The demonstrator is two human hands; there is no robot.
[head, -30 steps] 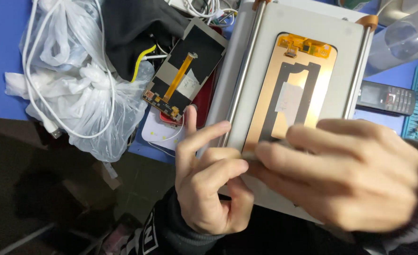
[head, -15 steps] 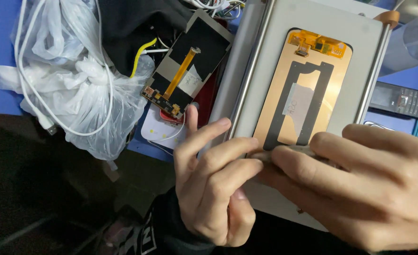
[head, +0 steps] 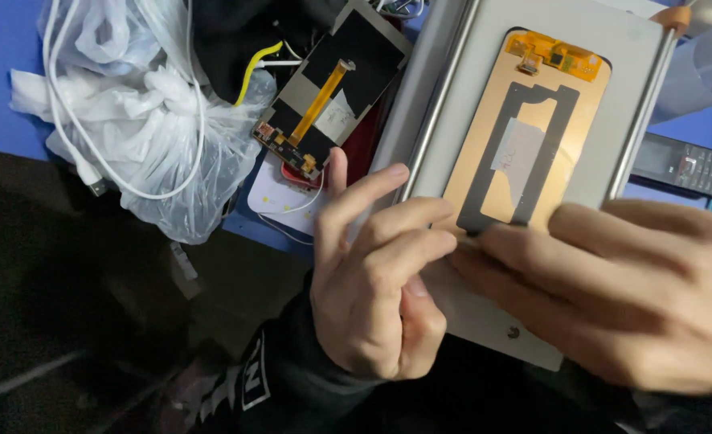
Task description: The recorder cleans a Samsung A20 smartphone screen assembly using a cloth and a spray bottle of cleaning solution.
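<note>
Copper-backed phone screen panel [head: 525,133] lies face down on a grey metal plate [head: 452,104], both hands at its near end.

L hand [head: 372,281], fingers curled, tips pressing the plate edge at the panel's 7 o'clock corner; grips nothing I can make out. R hand [head: 613,281] lies flat, fingertips [head: 484,241] on the panel's 6 o'clock edge; can't tell if sth is pinched under them. Outward: at 10 o'clock from L hand, a second display part w/ orange flex cable [head: 324,100]; further at 9–10 o'clock, crumpled clear plastic bag [head: 155,145] w/ white cable [head: 75,137] on blue table [head: 2,40]. At 2 o'clock from R hand, dark keypad phone [head: 681,165].
</note>
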